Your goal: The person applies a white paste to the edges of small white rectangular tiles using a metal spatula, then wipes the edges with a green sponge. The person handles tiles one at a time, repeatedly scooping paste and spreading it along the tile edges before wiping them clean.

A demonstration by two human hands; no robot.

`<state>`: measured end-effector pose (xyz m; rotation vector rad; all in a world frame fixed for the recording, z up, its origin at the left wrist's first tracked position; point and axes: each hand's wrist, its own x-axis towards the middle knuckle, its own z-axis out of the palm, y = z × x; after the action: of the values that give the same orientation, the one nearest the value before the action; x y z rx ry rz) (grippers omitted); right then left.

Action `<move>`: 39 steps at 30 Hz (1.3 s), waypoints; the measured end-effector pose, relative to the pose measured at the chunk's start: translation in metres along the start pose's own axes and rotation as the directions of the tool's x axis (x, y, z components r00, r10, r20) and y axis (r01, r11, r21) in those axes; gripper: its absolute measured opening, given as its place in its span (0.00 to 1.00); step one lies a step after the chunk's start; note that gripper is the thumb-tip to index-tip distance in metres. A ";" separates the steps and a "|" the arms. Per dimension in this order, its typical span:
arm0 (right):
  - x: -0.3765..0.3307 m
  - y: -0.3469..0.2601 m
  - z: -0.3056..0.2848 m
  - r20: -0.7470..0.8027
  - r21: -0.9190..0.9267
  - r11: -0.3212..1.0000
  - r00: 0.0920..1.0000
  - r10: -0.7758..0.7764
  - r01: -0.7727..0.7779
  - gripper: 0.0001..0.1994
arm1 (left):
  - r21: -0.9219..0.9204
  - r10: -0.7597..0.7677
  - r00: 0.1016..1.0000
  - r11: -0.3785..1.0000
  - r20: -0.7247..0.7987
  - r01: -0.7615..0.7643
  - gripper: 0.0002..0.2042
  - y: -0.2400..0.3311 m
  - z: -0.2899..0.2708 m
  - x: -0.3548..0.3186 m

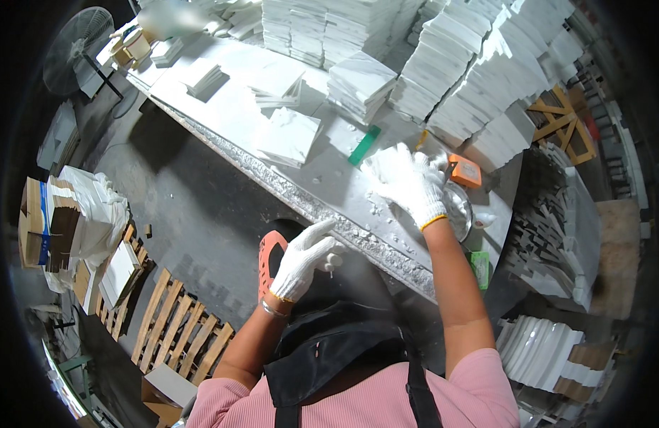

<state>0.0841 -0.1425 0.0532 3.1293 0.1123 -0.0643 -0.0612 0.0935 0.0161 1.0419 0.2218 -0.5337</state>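
The right hand (409, 184), in a white knit glove, lies spread with fingers extended on the white-dusted surface (301, 182), its fingertips toward a green flat tool (364, 145) that lies just beyond them; it grips nothing that can be seen. Just right of that hand sits a round metal bowl (460, 207), and beyond the bowl an orange box-shaped object (464, 170). The left hand (306, 258), also gloved in white, hangs at the rough near edge of the surface with its fingers curled around a small pale object (332, 261) too small to identify. Farther along the surface lie loose white marble-patterned tiles (289, 135) and a short stack of them (360, 85), with tall stacks of tiles (479, 64) behind. On the floor to the left are wooden pallets (179, 328) and cardboard boxes (48, 225), and a fan (78, 46) stands at the far left.
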 end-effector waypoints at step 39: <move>-0.165 -0.002 0.007 -0.142 0.843 0.529 0.989 0.045 0.097 0.23 | -0.707 0.082 0.918 0.665 0.387 0.239 0.59 -0.042 0.002 -0.017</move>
<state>-0.0809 -0.1519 0.0527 4.1435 0.1741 0.1790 -0.0973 0.0801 -0.0078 0.0942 0.1094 -0.6412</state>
